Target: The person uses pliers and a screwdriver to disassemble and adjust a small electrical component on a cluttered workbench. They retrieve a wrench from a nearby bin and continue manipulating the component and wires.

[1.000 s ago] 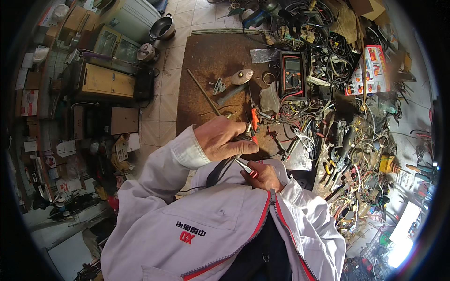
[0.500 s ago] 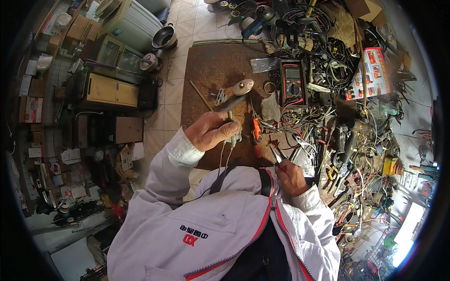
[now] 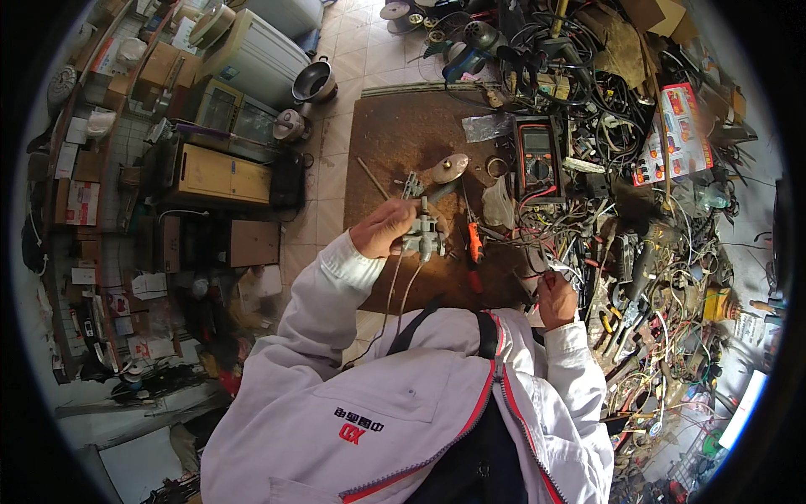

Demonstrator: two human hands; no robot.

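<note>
My left hand point(image 3: 386, 228) is closed on a grey cast-metal valve-like part point(image 3: 426, 237), lifted over the brown board. Its short stem points up, and two thin wires point(image 3: 391, 290) run down from it toward my jacket. My right hand point(image 3: 557, 301) is closed at the edge of the tool pile, by silver tools. What its fingers hold is hidden. On the board beyond my left hand are an oval metal piece with a brass centre point(image 3: 451, 168), a small metal bracket point(image 3: 410, 186) and a thin rod point(image 3: 372, 176). An orange-handled tool point(image 3: 475, 242) lies right of the valve-like part.
A multimeter point(image 3: 538, 160) lies at the board's right side, near a clear plastic bag point(image 3: 498, 202). Tangled wires and hand tools point(image 3: 638, 286) heap up on the right. Left of the board are a tiled floor point(image 3: 327, 181), a pan point(image 3: 314, 81) and cabinets point(image 3: 225, 175).
My right hand has moved right and away from me, to the tool pile; the pointed tool seen in it before is no longer clear. My left hand has turned the valve-like part, showing more of it.
</note>
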